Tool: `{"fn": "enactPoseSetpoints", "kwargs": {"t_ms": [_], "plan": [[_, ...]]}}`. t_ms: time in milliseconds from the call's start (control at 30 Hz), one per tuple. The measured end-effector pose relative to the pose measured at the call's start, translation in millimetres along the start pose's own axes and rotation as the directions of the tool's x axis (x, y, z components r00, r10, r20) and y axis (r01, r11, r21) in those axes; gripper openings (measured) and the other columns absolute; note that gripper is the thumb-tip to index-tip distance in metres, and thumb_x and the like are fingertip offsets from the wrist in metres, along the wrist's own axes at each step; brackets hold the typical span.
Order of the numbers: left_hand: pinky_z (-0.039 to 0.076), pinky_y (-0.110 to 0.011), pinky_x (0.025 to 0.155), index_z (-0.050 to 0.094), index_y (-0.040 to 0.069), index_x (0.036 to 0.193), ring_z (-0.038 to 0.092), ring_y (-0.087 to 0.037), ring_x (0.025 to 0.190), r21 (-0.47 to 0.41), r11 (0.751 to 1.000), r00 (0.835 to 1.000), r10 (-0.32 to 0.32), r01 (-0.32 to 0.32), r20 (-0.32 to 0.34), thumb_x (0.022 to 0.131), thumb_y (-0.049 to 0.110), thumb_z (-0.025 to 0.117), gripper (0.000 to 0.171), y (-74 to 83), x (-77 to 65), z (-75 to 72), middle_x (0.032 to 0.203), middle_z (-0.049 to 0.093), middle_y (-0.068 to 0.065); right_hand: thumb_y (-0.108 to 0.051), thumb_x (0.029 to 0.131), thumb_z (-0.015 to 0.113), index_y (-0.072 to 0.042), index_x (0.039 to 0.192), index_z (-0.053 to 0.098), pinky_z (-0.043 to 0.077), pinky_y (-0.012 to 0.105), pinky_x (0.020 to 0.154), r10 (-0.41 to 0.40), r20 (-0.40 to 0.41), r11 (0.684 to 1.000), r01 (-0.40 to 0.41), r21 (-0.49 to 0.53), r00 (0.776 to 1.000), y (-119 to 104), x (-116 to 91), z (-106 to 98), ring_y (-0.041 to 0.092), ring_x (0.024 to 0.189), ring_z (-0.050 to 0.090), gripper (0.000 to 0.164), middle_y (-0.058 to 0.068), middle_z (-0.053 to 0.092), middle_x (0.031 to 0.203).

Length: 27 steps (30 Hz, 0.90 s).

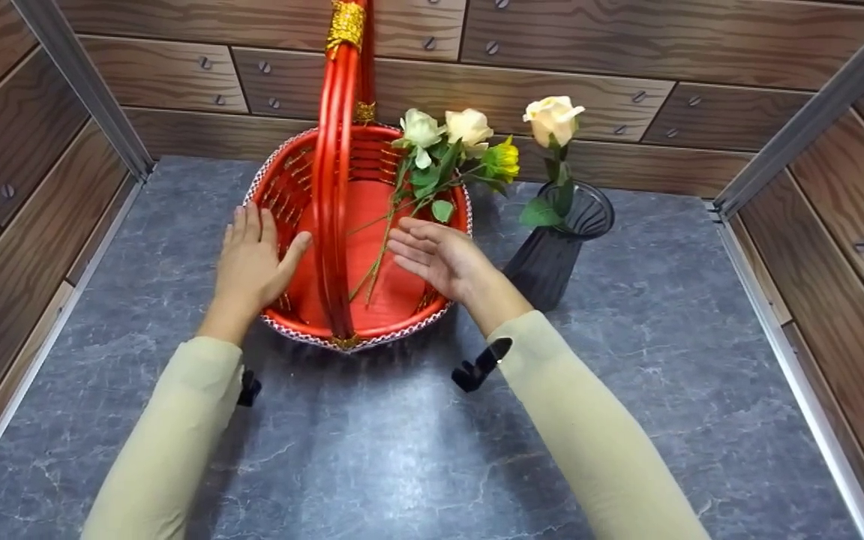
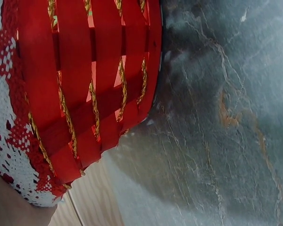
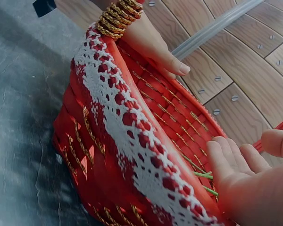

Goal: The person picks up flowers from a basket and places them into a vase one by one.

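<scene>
A red woven basket (image 1: pixel 394 296) with a tall red handle (image 1: pixel 333 187) and lace-trimmed rim stands before me. My left hand (image 1: pixel 248 262) lies along its left rim, fingers straight and thumb spread toward the handle. Palm turned up, my right hand (image 1: pixel 443 262) is over the right rim with relaxed fingers and holds nothing. Inside the basket, a pale green-white flower (image 1: pixel 421 129), a cream rose (image 1: pixel 468 127) and a yellow flower (image 1: pixel 502 160) lean on the back right rim. Their green stems (image 3: pixel 203 175) run down close to my right fingertips.
To the right of the basket a dark ribbed glass vase (image 1: pixel 548 270) holds one cream rose (image 1: pixel 553 120); my right forearm passes near its base. Wood-patterned panels (image 1: pixel 417 86) wall the grey marbled table (image 1: pixel 372 465) at the back and both sides.
</scene>
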State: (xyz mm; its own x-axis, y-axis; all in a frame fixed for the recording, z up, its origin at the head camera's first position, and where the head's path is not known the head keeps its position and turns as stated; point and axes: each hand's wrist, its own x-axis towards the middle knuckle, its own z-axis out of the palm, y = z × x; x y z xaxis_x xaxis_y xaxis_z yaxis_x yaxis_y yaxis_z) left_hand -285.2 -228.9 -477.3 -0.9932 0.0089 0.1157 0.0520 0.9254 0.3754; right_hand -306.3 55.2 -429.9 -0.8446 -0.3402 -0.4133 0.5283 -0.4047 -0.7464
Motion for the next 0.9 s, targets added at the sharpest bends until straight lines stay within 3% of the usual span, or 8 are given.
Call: {"fn": "enactPoseSetpoints", "kwargs": {"t_ms": [467,900], "plan": [[0.006,-0.056,0.123,0.022,-0.01,0.154,0.004,-0.044,0.152,0.009,1.0,1.0,0.006,-0.006,-0.016,0.1,0.068,0.024,0.094,1.0,0.2,1.3,0.162,0.011,-0.03,-0.013,0.106,0.043,-0.001,0.15,0.04,0.042,0.039,0.111,0.009,-0.055,0.998,-0.006,0.059,0.998,8,21,0,0.031,0.137,0.049,0.046,0.019,0.047,0.151],[0.003,-0.054,0.123,0.022,-0.009,0.154,0.002,-0.043,0.152,-0.004,1.0,1.0,-0.002,0.002,-0.015,0.099,0.069,0.023,0.096,-1.9,-0.9,-0.2,0.162,0.011,-0.029,-0.011,0.105,0.044,0.0,0.15,0.04,0.034,0.041,0.117,-0.028,-0.076,0.999,0.031,0.035,0.997,15,31,3,0.033,0.141,0.043,0.046,0.021,0.042,0.154]]}}
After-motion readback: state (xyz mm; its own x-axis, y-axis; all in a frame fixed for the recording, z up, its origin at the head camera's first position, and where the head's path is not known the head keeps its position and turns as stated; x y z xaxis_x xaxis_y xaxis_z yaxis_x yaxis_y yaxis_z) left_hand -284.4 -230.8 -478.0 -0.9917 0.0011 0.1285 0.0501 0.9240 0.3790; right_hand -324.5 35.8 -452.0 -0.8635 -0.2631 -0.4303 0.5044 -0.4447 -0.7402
